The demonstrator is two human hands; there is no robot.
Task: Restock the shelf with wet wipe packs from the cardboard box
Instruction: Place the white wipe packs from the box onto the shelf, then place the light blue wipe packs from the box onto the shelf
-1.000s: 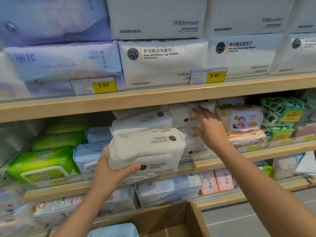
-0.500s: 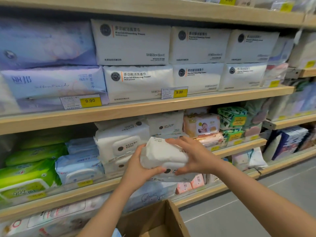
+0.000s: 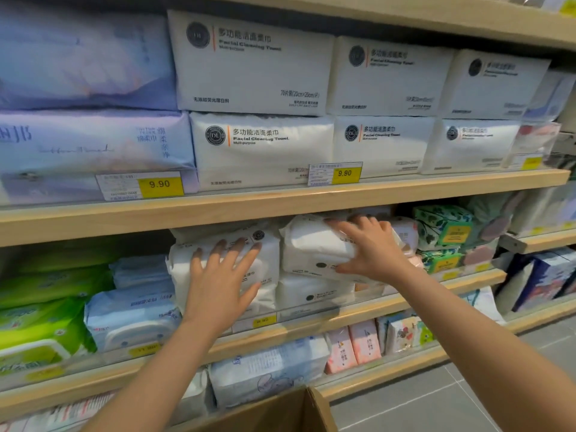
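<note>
A white wet wipe pack [image 3: 314, 244] lies on top of another white pack [image 3: 311, 293] on the middle shelf [image 3: 311, 322]. My right hand [image 3: 371, 247] grips this top pack from the right, thumb under and fingers over it. My left hand [image 3: 224, 275] rests flat, fingers spread, against the front of the neighbouring stack of white packs [image 3: 265, 254] to the left. The cardboard box [image 3: 280, 413] shows only its upper edge at the bottom of the view; its contents are hidden.
Green packs [image 3: 40, 322] and light blue packs [image 3: 131, 316] fill the shelf's left part. Green patterned packs [image 3: 442, 232] stand at the right. Large white towel packs [image 3: 261, 148] line the shelf above. Pink packs [image 3: 352, 347] sit on the lower shelf. Grey floor lies at the right.
The pack held in front of the shelf by both hands has gone up onto the right-hand white stack. My left hand let go and moved onto the left stack.
</note>
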